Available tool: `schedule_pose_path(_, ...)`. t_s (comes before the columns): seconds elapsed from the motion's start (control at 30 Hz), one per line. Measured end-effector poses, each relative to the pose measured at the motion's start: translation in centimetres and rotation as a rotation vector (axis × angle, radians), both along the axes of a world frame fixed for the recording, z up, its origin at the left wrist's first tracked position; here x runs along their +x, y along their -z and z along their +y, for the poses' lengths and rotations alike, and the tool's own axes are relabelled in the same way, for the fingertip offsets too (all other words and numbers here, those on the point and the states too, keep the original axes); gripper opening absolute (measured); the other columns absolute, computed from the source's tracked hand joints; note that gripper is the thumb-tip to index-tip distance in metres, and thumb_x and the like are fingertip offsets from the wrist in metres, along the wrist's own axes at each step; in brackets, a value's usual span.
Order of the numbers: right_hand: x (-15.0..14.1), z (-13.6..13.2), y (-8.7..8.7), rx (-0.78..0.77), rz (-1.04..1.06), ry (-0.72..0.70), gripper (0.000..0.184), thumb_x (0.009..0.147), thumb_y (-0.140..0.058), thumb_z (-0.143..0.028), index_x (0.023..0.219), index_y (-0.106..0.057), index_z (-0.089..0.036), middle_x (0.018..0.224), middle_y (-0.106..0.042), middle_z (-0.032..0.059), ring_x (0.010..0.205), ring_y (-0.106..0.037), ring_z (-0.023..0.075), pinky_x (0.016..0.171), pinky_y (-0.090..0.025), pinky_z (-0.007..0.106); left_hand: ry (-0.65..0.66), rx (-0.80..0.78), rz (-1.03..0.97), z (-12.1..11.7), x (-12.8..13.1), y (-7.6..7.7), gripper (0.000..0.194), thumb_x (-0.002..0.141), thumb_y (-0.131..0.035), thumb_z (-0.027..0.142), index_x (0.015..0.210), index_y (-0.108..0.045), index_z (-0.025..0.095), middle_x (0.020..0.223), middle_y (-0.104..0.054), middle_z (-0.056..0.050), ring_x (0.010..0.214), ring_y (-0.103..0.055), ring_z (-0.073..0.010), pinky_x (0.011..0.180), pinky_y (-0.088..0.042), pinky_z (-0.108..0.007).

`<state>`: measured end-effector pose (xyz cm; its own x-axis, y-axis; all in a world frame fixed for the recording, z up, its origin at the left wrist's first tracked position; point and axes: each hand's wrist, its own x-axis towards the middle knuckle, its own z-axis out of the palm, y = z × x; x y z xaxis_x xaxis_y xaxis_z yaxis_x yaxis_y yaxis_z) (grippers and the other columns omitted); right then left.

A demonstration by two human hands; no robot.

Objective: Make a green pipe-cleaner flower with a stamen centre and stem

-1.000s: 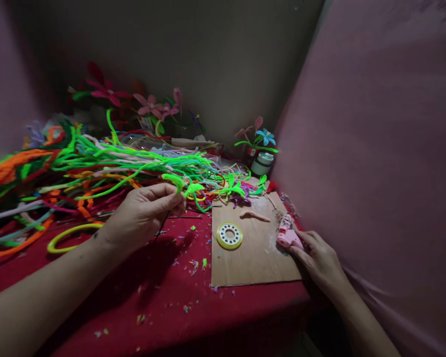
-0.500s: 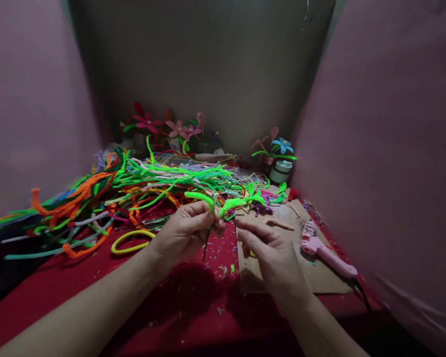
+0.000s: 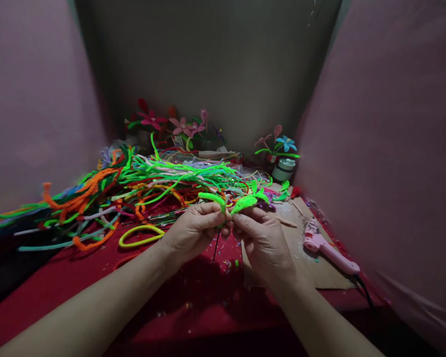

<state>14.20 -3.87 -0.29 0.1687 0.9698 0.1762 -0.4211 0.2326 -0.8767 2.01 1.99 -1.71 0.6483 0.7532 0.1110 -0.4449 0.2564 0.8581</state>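
My left hand [image 3: 193, 230] is closed in a pinch round the base of a bright green pipe-cleaner leaf piece [image 3: 211, 198]. A thin dark wire stem [image 3: 216, 246] hangs down below those fingertips. From the right, my right hand [image 3: 263, 243] pinches the lower end of a second green pipe-cleaner leaf [image 3: 244, 202], close beside the left fingertips. Both hands meet above the red tablecloth. The join between the leaves and the stem is mostly hidden by my fingers.
A heap of coloured pipe cleaners [image 3: 186, 176] spreads across the back left. A yellow loop [image 3: 124, 240] lies near my left forearm. On the right, a pink glue gun [image 3: 330, 255] rests on cardboard [image 3: 301, 267]. Pipe-cleaner flowers [image 3: 182, 126] and a lidded jar [image 3: 283, 170] stand behind.
My right hand has come left and up from beside the work, and its fingers now pinch the right leaf's base. My left hand keeps its hold. The view has shifted slightly.
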Motion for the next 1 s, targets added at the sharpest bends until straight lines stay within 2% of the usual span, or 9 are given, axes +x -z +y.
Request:
schedule_pose_path(0.2,0.7,0.2,-1.0,-0.004,-0.03,0.081,0.008,0.062,-0.069,-0.019,0.062,-0.061,-0.017,0.054,-0.051,-0.0046,0.048,-0.039,0.0069,0.046,-0.03,0.021,-0.125,0.009,0.016,0.3,0.1,-0.2,0.014,0.065,-0.074,0.024,0.069,-0.069,0.012,0.065,-0.062,-0.002,0.055,-0.054,-0.0086,0.056,-0.041,-0.022)
schedule_pose_path(0.37,1.4,0.1,-1.9,0.011,-0.053,0.058,0.01,0.063,-0.068,-0.018,0.06,-0.06,-0.015,0.053,-0.052,-0.0037,0.048,-0.041,0.0072,0.046,-0.031,0.021,-0.123,0.04,0.031,0.3,-0.1,-0.4,0.012,0.065,-0.074,0.023,0.068,-0.071,0.012,0.057,-0.06,-0.001,0.052,-0.052,-0.0081,0.054,-0.04,-0.021)
schedule_pose_path(0.47,1.5,0.1,-1.8,-0.024,-0.06,0.02,0.01,0.063,-0.069,-0.018,0.06,-0.06,-0.015,0.053,-0.051,-0.004,0.047,-0.04,0.0062,0.045,-0.029,0.021,-0.112,0.061,0.065,0.2,-0.2,-0.7,0.011,0.065,-0.073,0.022,0.067,-0.071,0.012,0.056,-0.06,-0.001,0.052,-0.053,-0.0089,0.054,-0.04,-0.022)
schedule_pose_path(0.63,1.5,0.2,-1.3,-0.093,-0.042,-0.012,0.012,0.061,-0.072,-0.019,0.062,-0.062,-0.014,0.051,-0.05,-0.0048,0.044,-0.038,0.0052,0.044,-0.026,0.021,-0.142,0.187,0.135,0.5,-0.3,-0.6,0.011,0.068,-0.071,0.024,0.064,-0.07,0.013,0.059,-0.061,-0.001,0.057,-0.053,-0.0099,0.06,-0.04,-0.023)
schedule_pose_path(1.0,1.0,1.0,-0.7,-0.114,-0.027,0.023,0.012,0.057,-0.075,-0.019,0.061,-0.064,-0.015,0.045,-0.048,-0.0064,0.04,-0.03,0.0041,0.04,-0.018,0.021,-0.168,0.296,0.224,0.9,-0.5,0.0,0.017,0.074,-0.065,0.024,0.06,-0.066,0.014,0.064,-0.059,-0.001,0.069,-0.052,-0.0128,0.072,-0.039,-0.026)
